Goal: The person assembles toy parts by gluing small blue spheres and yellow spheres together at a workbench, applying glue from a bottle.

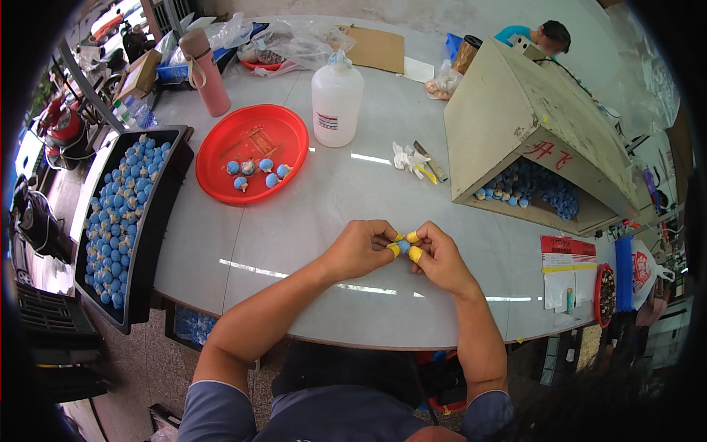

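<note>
My left hand (363,247) and my right hand (440,254) meet over the middle of the grey table (294,236). Yellow finger covers sit on the fingertips of both. Together they pinch one small blue ball-shaped piece (403,247) between them. A red round tray (252,151) to the upper left holds several of the same blue pieces. A black tray (125,221) on the left is filled with many more.
A tilted beige wooden box (526,125) at the right holds a heap of blue pieces. A white plastic bottle (336,99), a pink flask (204,70), plastic bags, cardboard and a small cutter lie further back. Another person (541,35) is at the far side.
</note>
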The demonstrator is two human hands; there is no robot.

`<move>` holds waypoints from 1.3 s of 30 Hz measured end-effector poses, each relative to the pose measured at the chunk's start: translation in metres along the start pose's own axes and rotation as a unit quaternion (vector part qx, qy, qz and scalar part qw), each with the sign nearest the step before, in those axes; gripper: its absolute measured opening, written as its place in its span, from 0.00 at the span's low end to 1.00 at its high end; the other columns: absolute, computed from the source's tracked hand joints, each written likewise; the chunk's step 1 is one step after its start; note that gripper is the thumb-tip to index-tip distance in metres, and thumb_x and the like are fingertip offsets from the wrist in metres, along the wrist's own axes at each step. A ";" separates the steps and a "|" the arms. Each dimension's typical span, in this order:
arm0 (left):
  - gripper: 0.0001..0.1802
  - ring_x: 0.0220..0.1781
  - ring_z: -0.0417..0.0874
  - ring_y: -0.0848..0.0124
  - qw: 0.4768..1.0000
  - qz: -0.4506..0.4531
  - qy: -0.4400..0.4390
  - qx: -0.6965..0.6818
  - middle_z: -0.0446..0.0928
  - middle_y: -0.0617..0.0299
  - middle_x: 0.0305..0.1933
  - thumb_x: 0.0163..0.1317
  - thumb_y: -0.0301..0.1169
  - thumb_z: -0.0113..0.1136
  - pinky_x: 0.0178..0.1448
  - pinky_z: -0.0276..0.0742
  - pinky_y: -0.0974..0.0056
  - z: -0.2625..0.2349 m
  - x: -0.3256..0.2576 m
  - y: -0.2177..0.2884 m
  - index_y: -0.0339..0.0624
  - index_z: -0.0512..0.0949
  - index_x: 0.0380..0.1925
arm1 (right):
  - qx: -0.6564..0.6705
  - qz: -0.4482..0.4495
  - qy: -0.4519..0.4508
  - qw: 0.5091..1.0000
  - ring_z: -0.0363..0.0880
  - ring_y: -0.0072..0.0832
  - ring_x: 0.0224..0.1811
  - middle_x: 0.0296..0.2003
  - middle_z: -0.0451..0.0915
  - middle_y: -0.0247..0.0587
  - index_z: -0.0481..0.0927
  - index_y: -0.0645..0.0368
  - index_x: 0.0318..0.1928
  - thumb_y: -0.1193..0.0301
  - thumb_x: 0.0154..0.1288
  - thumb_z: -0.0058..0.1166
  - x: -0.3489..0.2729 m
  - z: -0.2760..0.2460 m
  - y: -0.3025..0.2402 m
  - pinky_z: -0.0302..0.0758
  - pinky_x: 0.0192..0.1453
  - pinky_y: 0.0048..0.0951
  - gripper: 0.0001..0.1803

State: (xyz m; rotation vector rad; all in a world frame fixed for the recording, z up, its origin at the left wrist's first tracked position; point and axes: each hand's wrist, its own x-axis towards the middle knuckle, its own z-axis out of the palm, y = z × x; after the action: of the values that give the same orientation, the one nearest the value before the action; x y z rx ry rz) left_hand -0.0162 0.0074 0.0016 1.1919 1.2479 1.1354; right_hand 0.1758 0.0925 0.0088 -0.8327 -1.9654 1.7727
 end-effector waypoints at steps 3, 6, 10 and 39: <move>0.09 0.44 0.84 0.75 1.000 -0.001 0.001 0.001 0.82 0.57 0.40 0.60 0.21 0.61 0.51 0.80 0.70 0.000 0.000 0.000 0.28 0.78 0.40 | 0.004 0.002 0.000 1.000 0.75 0.17 0.29 0.34 0.77 0.38 0.70 0.64 0.43 0.86 0.65 0.48 0.000 0.000 0.000 0.75 0.33 0.20 0.08; 0.09 0.45 0.84 0.74 1.000 0.001 0.002 0.004 0.82 0.56 0.41 0.60 0.21 0.61 0.52 0.80 0.70 0.000 0.000 0.001 0.28 0.78 0.41 | 0.008 0.000 0.001 1.000 0.76 0.17 0.30 0.34 0.77 0.38 0.70 0.64 0.43 0.86 0.65 0.49 0.001 -0.001 0.003 0.76 0.33 0.20 0.08; 0.10 0.47 0.84 0.72 1.000 0.008 0.005 0.002 0.82 0.55 0.42 0.59 0.20 0.61 0.55 0.80 0.68 0.000 -0.001 0.003 0.28 0.78 0.41 | 0.006 -0.010 0.001 1.000 0.77 0.18 0.31 0.34 0.77 0.38 0.70 0.64 0.44 0.87 0.65 0.46 0.001 0.000 0.002 0.76 0.33 0.20 0.09; 0.12 0.45 0.85 0.70 0.999 0.035 0.021 0.032 0.83 0.53 0.41 0.59 0.21 0.62 0.54 0.81 0.66 -0.001 -0.001 0.005 0.28 0.78 0.42 | -0.003 -0.017 0.019 1.000 0.76 0.16 0.31 0.36 0.76 0.38 0.69 0.64 0.44 0.86 0.65 0.49 0.001 0.003 0.000 0.77 0.34 0.20 0.09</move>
State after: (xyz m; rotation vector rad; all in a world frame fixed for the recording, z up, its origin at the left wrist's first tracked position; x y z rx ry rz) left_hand -0.0170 0.0070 0.0064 1.2746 1.2921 1.1853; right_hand 0.1736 0.0909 0.0086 -0.8248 -1.9495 1.7197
